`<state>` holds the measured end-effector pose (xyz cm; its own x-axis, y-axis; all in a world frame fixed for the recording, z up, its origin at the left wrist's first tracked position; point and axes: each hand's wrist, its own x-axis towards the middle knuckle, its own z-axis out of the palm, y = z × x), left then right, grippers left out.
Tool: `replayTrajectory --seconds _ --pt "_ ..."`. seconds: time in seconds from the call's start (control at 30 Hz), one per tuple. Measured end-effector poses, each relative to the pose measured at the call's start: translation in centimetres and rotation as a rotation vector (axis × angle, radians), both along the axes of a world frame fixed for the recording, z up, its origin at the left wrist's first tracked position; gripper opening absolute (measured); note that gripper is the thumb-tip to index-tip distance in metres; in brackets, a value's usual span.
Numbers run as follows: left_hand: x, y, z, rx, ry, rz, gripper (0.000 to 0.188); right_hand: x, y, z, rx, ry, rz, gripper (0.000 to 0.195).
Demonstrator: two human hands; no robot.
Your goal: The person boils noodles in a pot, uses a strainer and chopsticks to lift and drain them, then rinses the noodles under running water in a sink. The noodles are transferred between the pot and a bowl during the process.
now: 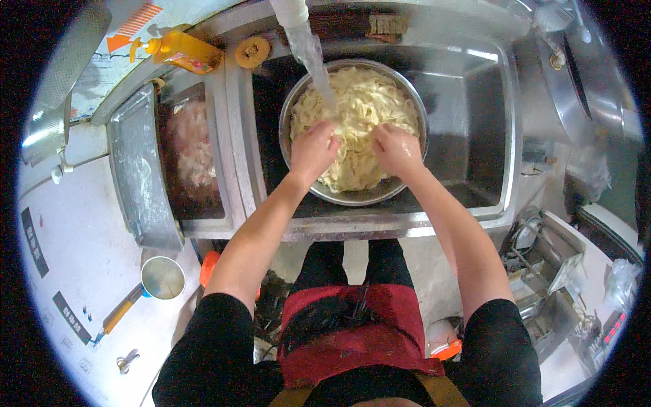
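Note:
A round steel bowl [418, 96] stands in the sink basin, heaped with wet, pale yellow noodle-like strips [358, 96]. Water [314, 58] pours from a white spout [291, 11] onto the heap. My left hand [316, 145] is curled into the strips at the bowl's near left, just below the stream. On the right side, my right hand [397, 147] is bent the same way, its knuckles wet. Both seem to grip strips, though the fingertips are partly hidden among them.
The steel sink [437, 127] surrounds the bowl. Left of it, a smaller basin holds pale pinkish pieces [193, 142] beside a metal tray [140, 168]. A yellow pump bottle [185, 51] and a round scrubber [253, 52] rest on the rim. A long-handled ladle [163, 277] lies further left.

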<state>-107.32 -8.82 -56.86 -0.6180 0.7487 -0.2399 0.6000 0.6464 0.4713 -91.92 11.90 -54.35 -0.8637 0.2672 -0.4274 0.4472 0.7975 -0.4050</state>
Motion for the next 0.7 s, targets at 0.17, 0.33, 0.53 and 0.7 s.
replayTrajectory --seconds 0.17,0.33,0.53,0.7 --pt "-1.9 1.8 -1.1 0.122 0.386 0.046 0.058 -2.8 1.9 -1.4 0.331 0.483 -0.13 0.05" --pt "0.0 2.6 -5.7 -0.034 0.086 0.031 0.058 -3.5 -2.9 -9.1 0.352 0.379 -0.049 0.056" --pt "0.7 1.6 -0.1 -0.009 0.031 -0.093 0.048 0.1 -3.6 -2.8 0.009 0.124 0.059 0.032" --pt "-5.1 4.6 -2.4 0.168 0.206 -0.046 0.051 -4.2 1.6 -0.6 0.416 0.56 -0.071 0.043"
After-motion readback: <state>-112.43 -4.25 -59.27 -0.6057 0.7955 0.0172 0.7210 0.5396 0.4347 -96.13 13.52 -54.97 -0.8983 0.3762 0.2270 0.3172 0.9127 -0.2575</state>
